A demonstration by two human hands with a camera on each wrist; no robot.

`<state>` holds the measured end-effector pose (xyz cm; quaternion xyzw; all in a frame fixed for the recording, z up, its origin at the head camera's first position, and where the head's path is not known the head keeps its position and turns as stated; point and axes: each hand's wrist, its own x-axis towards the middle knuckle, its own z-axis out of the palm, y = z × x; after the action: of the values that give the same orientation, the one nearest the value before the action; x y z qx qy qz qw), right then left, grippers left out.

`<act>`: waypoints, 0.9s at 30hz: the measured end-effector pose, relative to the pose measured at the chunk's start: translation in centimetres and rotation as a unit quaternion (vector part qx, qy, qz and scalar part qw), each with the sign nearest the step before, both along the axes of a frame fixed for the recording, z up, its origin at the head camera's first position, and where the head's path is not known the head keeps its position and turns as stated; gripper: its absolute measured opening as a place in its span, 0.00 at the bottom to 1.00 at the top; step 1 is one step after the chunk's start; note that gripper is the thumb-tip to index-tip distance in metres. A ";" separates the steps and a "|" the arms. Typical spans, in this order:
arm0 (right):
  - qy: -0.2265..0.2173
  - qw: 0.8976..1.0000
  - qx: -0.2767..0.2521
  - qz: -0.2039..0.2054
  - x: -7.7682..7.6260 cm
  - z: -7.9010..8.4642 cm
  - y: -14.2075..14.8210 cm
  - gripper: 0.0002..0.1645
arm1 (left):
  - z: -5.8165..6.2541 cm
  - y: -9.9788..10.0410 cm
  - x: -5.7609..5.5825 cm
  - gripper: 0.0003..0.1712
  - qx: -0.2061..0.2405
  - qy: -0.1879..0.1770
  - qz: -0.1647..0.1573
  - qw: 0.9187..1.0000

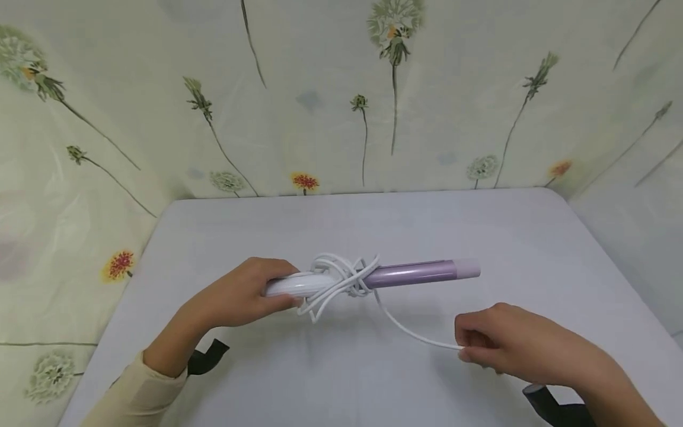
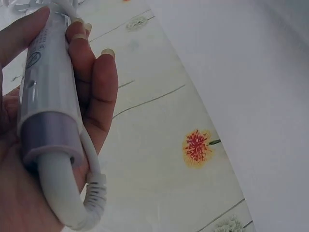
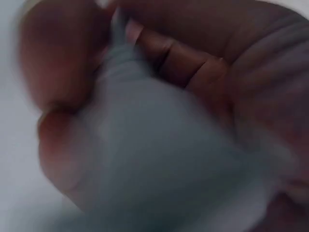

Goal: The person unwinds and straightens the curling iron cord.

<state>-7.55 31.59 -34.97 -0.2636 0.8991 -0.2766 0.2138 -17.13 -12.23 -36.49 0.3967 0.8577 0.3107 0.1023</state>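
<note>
Centrally, we count one glossy cylindrical wand [image 1: 408, 274], left hand [image 1: 245, 293] gripping it — one looped cord [image 1: 349, 277], right hand [image 1: 520, 344] pinching it, lower right.

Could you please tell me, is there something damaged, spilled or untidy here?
Only the white cord looks untidy: its loops cross unevenly around the curling iron in the left hand, some standing out loosely. I see no damage or spill, though the right wrist view is blurred.

Soft light, faint shadows, R wrist cam dim, fingers [image 3: 55, 55] blurry
</note>
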 end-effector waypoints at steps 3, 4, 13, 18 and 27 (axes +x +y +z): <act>-0.026 0.997 0.034 -0.067 -1.5 -1.6 0.4 0.09 | 0.3 -0.4 0.1 0.13 0.013 -0.007 0.001 1.000; -0.023 0.995 0.033 -0.092 -2.1 -2.0 0.7 0.08 | 0.3 -0.5 0.2 0.13 0.017 -0.012 -0.001 1.000; 0.168 0.955 -0.081 -0.231 -5.1 -1.1 2.2 0.15 | -0.4 -1.2 0.5 0.11 0.011 -0.010 -0.013 1.000; 0.208 0.914 -0.231 -0.263 -4.1 0.9 1.6 0.13 | -0.8 -1.2 0.4 0.15 -0.009 -0.001 0.009 1.000; 0.149 0.890 -0.424 0.078 -1.0 1.9 -1.4 0.26 | -1.5 -0.8 -0.1 0.16 -0.012 0.021 0.057 0.998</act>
<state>-8.51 30.16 -33.10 -0.4365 0.6939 -0.5717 -0.0338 -17.22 -13.04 -37.99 0.3523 0.8846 0.2971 0.0711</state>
